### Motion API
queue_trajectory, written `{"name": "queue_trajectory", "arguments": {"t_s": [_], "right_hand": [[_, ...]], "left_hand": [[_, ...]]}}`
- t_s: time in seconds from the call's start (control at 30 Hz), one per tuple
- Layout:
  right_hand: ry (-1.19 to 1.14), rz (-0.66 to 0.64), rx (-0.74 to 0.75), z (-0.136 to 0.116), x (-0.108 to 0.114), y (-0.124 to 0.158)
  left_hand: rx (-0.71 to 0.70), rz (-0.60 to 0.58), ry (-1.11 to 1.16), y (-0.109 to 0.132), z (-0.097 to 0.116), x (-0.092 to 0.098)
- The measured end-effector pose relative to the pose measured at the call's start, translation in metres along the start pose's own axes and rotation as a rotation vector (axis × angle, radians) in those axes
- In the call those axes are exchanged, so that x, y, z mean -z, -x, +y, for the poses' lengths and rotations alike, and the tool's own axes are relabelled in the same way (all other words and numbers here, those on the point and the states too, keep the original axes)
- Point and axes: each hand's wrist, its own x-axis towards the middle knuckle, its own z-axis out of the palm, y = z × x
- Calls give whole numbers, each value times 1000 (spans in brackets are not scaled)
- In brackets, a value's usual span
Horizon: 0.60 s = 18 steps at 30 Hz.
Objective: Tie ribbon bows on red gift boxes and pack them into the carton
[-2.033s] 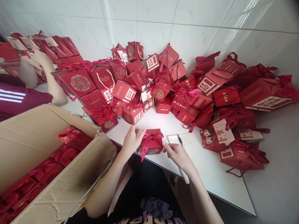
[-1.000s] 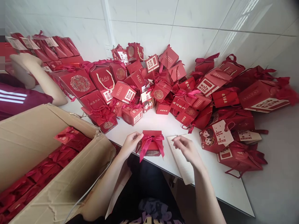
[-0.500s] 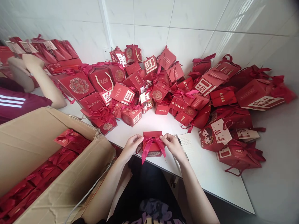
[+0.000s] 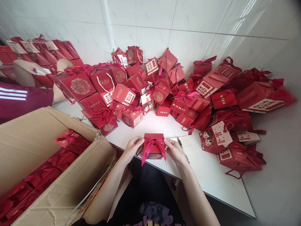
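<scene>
A small red gift box (image 4: pixel 154 154) with a gold print low on its front stands at the near edge of the white table (image 4: pixel 150 127). Across its top lies a pink-red ribbon (image 4: pixel 150 147) tied in a bow, its two tails hanging down the front. My left hand (image 4: pixel 133 147) pinches a loop of the bow at the box's left side. On the opposite side my right hand (image 4: pixel 174 150) pinches the other loop between thumb and fingers. A dark red cord handle shows beside my left fingers.
Many red gift boxes (image 4: pixel 162 91) are heaped along the tiled wall. A notebook (image 4: pixel 191 147) with a pen (image 4: pixel 180 142) lies to the right. At left, a cardboard carton (image 4: pixel 70 185) holds more boxes. Beyond it another person's arm (image 4: pixel 28 69) reaches among boxes.
My hands stay on the bow, with the right one shifted slightly and the ribbon tails moved a little left. At far left, the other person's hands have moved apart.
</scene>
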Motion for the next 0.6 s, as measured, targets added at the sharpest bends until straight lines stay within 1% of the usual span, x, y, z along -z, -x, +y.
{"name": "queue_trajectory", "arguments": {"t_s": [0.07,0.13,0.23,0.27,0.3,0.4,0.43,0.47,0.5,0.6], "right_hand": [[18,22,6,0,2,1],[50,74,28,-3,6,2],[105,138,107,-12,12,5],[127,118,137,-15,13,7],[168,65,165,-18,14,8],[401,-164,207,-22,12,11],[478,-220,208,-21,10,12],[534,-250,208,-20,9,12],[563,-254,210,-19,7,12],[597,-208,281,-15,4,13]], "left_hand": [[-6,19,-17,0,2,0],[-10,42,-43,0,4,0],[-27,98,-107,1,10,1],[-37,119,-138,2,12,0],[-50,138,-172,2,14,0],[-93,169,-280,5,18,-4],[-112,177,-310,6,19,-6],[-132,189,-334,6,20,-8],[-154,205,-354,7,21,-10],[-222,252,-381,13,26,-16]]}}
